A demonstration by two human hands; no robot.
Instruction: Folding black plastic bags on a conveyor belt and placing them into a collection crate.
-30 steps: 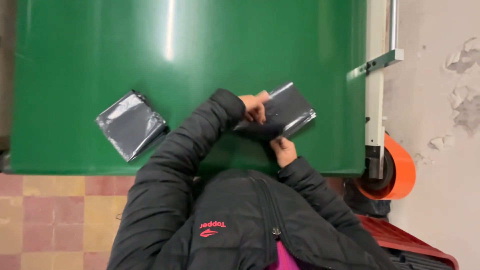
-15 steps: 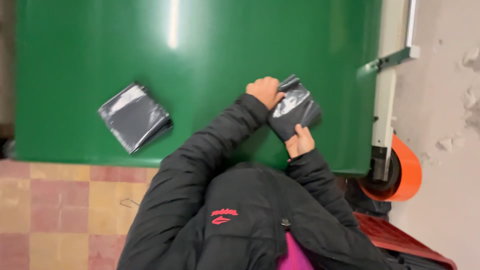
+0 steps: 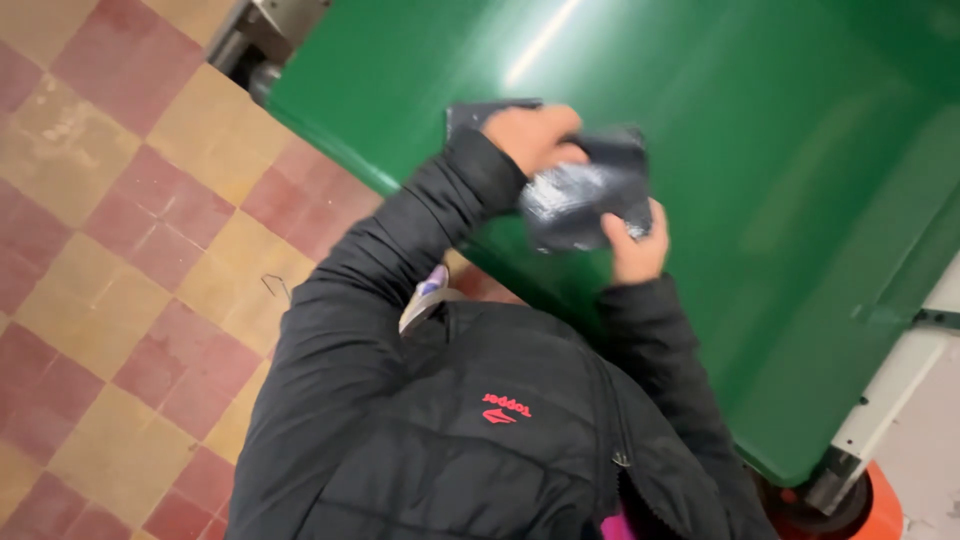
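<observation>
Grey plastic packet [image 3: 585, 200], shiny and crumpled, held up off the green counter [image 3: 760, 150] between both hands, near the counter's near edge. Left hand [image 3: 535, 135] sits on the packet's upper left part, fingers curled over it in a closed grip. Right hand [image 3: 632, 250] is below and to the right, fingers clamped on the packet's lower right edge from underneath. The two hands are close together with the packet's wrinkled middle showing between them.

Hard to make out: the frame is blurred, so the packet's outline and any folds are smeared. A dark flat corner [image 3: 470, 115] pokes out just left of the left hand's wrist; cannot tell whether it is part of the same packet or a second one lying on the counter. Most fingertips of both hands are hidden behind the packet. Lower right, the counter's corner meets a white upright frame [image 3: 890, 400] and an orange round part [image 3: 875, 510], both cut off by the picture's edge. A grey metal piece [image 3: 270, 25] at the counter's far left corner is also cut off at the top.

Count: one packet surely in hand; two hands, both on it; one counter. Both arms in a black padded jacket [image 3: 450, 430], with a small red mark on the chest and a bit of pink at the bottom edge. Floor [image 3: 120, 250] beside the counter is red and yellow checkered tile.
</observation>
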